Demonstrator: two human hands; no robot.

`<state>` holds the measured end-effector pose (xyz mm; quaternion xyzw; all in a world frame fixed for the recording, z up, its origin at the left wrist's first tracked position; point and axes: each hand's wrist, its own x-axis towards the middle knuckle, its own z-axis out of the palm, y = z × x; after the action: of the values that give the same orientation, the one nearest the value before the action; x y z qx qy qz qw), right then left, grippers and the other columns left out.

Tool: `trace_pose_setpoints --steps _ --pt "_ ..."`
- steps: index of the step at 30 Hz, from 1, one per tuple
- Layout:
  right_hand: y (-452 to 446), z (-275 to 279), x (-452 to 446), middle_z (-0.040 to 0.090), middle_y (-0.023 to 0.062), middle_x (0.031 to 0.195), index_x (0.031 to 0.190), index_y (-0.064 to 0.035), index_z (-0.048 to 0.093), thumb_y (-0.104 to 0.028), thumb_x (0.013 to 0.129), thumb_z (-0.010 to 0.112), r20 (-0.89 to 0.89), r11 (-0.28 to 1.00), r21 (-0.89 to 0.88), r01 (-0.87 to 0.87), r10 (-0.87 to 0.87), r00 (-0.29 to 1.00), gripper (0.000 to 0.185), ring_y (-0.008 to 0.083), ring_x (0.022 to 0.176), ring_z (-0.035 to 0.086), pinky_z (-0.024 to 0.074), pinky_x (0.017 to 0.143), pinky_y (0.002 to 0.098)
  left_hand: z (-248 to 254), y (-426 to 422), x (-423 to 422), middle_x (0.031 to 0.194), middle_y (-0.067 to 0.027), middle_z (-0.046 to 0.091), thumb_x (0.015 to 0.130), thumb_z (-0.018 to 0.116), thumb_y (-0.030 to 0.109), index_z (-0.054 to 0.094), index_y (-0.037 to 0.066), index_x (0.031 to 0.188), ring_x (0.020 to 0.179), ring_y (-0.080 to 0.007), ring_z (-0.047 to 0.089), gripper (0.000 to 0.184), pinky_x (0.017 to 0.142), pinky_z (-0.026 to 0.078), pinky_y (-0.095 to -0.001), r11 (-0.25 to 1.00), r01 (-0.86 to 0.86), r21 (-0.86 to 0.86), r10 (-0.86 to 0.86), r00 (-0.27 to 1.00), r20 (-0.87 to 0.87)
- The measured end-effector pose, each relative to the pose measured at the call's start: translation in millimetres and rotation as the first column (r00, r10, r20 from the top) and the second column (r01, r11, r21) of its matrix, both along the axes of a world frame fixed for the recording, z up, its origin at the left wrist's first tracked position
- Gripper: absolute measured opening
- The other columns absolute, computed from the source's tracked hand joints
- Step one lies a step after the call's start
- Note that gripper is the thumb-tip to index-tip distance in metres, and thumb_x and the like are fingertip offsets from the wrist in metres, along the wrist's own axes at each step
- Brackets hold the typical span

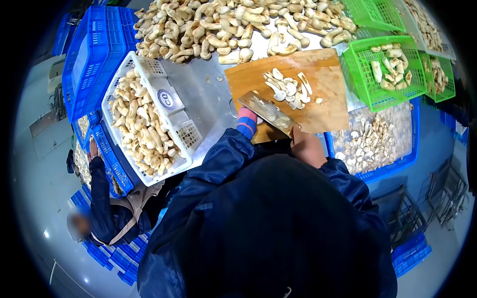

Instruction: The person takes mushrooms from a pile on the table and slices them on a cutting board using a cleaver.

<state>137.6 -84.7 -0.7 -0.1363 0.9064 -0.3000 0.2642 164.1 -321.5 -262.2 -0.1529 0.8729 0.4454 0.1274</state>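
A cleaver [271, 114] with a broad, stained blade is held in my right hand [307, 148], fingers wrapped round its handle. The blade slants over the front left part of a wooden cutting board [325, 74]. My left hand [247, 119], in a pink and blue striped glove, is by the blade's left end at the board's edge; the blade hides its fingers and whatever they may hold. Beyond the blade, sliced mushrooms [288, 89] lie scattered on the board.
Whole mushrooms [218, 30] are heaped behind the board. A white crate [186, 161] of mushrooms stands left, near stacked blue crates [94, 54]. On the right are a green basket [355, 64] with cut pieces and a blue tray [370, 176] of slices. Another person [117, 213] works at far left.
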Motion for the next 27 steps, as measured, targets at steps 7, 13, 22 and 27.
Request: trace_pose_setpoints --steps 7,13,22,27 --pt "6.3 4.6 0.8 0.057 0.0210 0.061 0.091 0.0003 0.049 -0.010 0.075 0.048 0.019 0.999 0.051 -0.007 0.006 1.000 0.019 0.0377 0.057 0.057 0.0447 0.052 0.0466 112.4 31.9 -39.6 0.113 -0.0096 0.055 0.091 0.033 0.021 0.050 0.007 0.113 0.099 -0.0232 0.052 0.031 0.088 0.040 -0.0319 0.781 -0.432 0.450 0.385 0.901 0.197" --pt "16.6 18.7 -2.3 0.057 0.0216 0.061 0.083 0.0004 0.050 -0.010 0.074 0.050 0.084 0.985 0.162 -0.054 0.041 0.996 0.014 0.0379 0.057 0.057 0.0458 0.053 0.0469 -2.3 25.1 -25.8 0.112 -0.0119 0.055 0.091 0.026 0.027 0.053 0.006 0.109 0.103 -0.0277 0.050 0.038 0.091 0.037 -0.0365 0.105 -0.563 0.820 0.457 0.760 0.463" --pt "16.3 21.7 -16.0 0.057 0.0219 0.062 0.080 0.0010 0.051 -0.012 0.074 0.052 0.089 0.982 0.157 -0.103 0.090 0.992 0.014 0.0379 0.059 0.057 0.0464 0.055 0.0463 87.9 35.7 -38.6 0.100 -0.0151 0.059 0.081 0.045 0.022 0.054 0.002 0.102 0.089 -0.0289 0.056 0.030 0.078 0.043 -0.0352 0.824 -0.504 0.260 0.444 0.858 0.258" --pt "-11.5 -29.9 -30.2 0.057 0.0211 0.067 0.086 -0.0019 0.054 -0.014 0.074 0.052 0.064 0.984 0.147 -0.101 0.093 0.994 0.017 0.0372 0.065 0.057 0.0460 0.062 0.0447 119.4 44.5 -46.0 0.088 -0.0185 0.062 0.070 0.061 0.015 0.055 -0.001 0.098 0.080 -0.0313 0.060 0.033 0.071 0.045 -0.0349 0.833 -0.546 0.083 0.517 0.824 0.232"
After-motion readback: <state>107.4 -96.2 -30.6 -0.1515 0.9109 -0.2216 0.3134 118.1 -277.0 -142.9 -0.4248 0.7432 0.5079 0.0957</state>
